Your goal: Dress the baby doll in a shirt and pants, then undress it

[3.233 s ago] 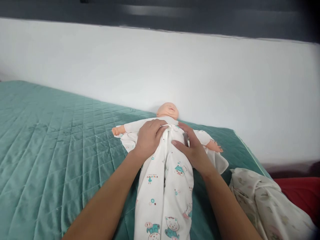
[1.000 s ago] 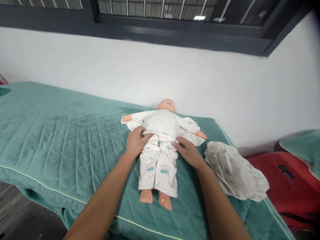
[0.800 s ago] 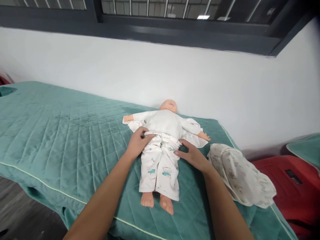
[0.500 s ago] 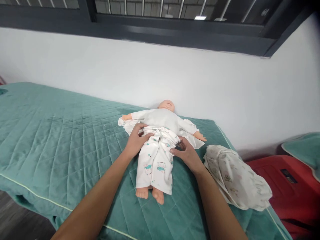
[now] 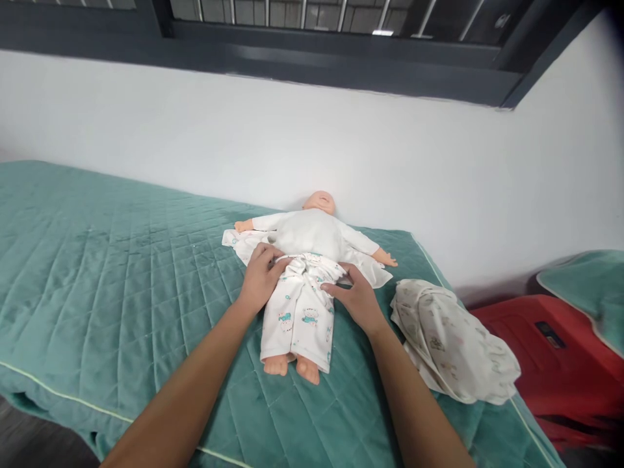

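A baby doll (image 5: pixel 312 234) in a white long-sleeved top lies on its back, head toward the wall and feet toward me. Printed white trousers (image 5: pixel 298 318) cover its legs, with the waistband bunched at the hips. My left hand (image 5: pixel 264 272) is closed on the waistband at the left side. At the right side, my right hand (image 5: pixel 355 292) pinches the same waistband between thumb and fingers. A printed white cloth (image 5: pixel 368 265) is spread beneath the doll's back and arms.
The doll lies on a green quilted bed cover (image 5: pixel 121 292). To the right sits a crumpled patterned cloth bundle (image 5: pixel 453 341), with a red case (image 5: pixel 560 357) beyond it. A white wall (image 5: pixel 244 136) and dark window frame (image 5: pixel 292 58) stand behind.
The waistband has come slightly down toward me, showing more of the white top. Both hands stay at the trousers. The whole view has shifted a little.
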Available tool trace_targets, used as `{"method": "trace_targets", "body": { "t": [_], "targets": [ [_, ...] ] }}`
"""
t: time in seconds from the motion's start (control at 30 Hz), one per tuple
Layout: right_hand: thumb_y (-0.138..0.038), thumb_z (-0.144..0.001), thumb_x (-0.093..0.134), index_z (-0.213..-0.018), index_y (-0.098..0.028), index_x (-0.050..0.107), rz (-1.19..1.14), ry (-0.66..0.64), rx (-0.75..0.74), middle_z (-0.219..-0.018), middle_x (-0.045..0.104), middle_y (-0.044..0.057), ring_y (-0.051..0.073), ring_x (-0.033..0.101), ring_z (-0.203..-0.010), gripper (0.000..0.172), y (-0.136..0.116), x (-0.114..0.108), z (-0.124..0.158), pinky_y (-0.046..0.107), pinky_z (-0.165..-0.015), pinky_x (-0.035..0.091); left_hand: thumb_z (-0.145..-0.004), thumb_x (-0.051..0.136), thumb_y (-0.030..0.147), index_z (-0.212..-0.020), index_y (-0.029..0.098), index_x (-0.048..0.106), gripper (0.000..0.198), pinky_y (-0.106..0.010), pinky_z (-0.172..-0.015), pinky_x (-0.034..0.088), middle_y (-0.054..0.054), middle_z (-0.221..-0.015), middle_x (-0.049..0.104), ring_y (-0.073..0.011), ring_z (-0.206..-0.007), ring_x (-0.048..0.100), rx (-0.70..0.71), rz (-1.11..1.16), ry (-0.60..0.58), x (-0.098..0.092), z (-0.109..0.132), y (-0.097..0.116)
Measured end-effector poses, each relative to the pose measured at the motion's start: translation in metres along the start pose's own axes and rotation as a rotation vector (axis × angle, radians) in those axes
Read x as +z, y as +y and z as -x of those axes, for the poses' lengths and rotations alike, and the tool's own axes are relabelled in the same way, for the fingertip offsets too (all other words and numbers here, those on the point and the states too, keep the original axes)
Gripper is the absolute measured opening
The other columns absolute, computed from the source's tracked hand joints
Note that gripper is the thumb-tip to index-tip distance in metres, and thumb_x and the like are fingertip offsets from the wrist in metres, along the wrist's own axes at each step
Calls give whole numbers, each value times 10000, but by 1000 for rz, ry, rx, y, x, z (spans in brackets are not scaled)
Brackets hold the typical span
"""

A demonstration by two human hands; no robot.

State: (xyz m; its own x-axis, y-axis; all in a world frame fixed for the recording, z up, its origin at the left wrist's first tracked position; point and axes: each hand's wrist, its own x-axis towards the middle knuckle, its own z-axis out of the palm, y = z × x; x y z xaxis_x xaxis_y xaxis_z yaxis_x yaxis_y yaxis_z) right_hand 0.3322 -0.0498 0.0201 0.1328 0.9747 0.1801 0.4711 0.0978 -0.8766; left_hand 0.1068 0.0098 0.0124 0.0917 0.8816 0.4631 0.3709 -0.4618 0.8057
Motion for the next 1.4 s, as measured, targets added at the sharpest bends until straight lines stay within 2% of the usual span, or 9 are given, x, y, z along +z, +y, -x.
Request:
{"method": "trace_targets", "body": {
  "t": [0.17, 0.43, 0.63, 0.87, 1.03, 1.13, 1.23, 1.4],
  "targets": [
    [-486, -689, 773, -981, -230, 610, 11, 2, -38, -1010, 653, 18, 231, 590, -951, 421, -4, 0, 1, 363, -889, 435, -917, 543, 340, -752, 200, 598, 223, -328, -963, 445, -48, -1022, 512, -181, -1008, 553, 29, -48, 7, -9, 13, 3],
    [-460, -699, 730, -923, -234, 618, 74, 26, -96, -974, 644, 19, 236, 574, -928, 338, -7, 2, 0, 372, -878, 436, -938, 517, 336, -774, 206, 601, 225, -332, -992, 429, -66, -1116, 476, -196, -1107, 516, 22, -43, 33, -20, 43, 13],
    [-391, -695, 701, -894, -237, 612, 110, 28, -113, -985, 648, 20, 237, 574, -929, 266, -6, 2, 0, 368, -874, 435, -976, 443, 347, -789, 225, 571, 257, -347, -900, 432, -36, -935, 622, -192, -957, 551, 54, -11, -67, -27, 55, 24],
    [-402, -707, 692, -910, -233, 600, 173, 72, -107, -948, 648, 25, 234, 569, -903, 280, -3, 4, 1, 379, -866, 423, -977, 430, 381, -813, 223, 550, 257, -332, -837, 431, -21, -871, 608, -183, -880, 540, -24, 10, -55, -25, 56, 20],
    [-441, -718, 687, -899, -237, 566, 229, 130, -74, -907, 631, 21, 233, 564, -883, 298, 0, 6, 4, 374, -812, 419, -940, 505, 377, -919, 228, 579, 168, -329, -859, 435, -27, -944, 606, -184, -920, 546, -61, 45, -54, -25, 55, 16],
    [-461, -746, 664, -901, -240, 569, 272, 140, -65, -886, 621, 16, 228, 565, -854, 286, -1, 7, 8, 371, -784, 421, -894, 583, 360, -999, 235, 580, 164, -339, -926, 427, -42, -1053, 600, -197, -1020, 542, -52, 54, -90, -25, 55, 16],
    [-460, -771, 653, -865, -238, 576, 267, 142, -119, -882, 615, 22, 222, 562, -850, 253, -4, 8, 14, 372, -792, 429, -864, 625, 353, -1074, 239, 569, 245, -348, -989, 411, -53, -1135, 566, -207, -1100, 527, -42, 68, -111, -25, 54, 16],
    [-412, -843, 620, -826, -239, 601, 199, 136, -212, -978, 621, 49, 223, 578, -932, 175, -8, 12, 27, 374, -864, 444, -858, 639, 370, -1104, 250, 590, 278, -340, -1023, 405, -53, -1156, 528, -206, -1137, 524, -74, 58, -100, -21, 51, 12]
  ]
}}
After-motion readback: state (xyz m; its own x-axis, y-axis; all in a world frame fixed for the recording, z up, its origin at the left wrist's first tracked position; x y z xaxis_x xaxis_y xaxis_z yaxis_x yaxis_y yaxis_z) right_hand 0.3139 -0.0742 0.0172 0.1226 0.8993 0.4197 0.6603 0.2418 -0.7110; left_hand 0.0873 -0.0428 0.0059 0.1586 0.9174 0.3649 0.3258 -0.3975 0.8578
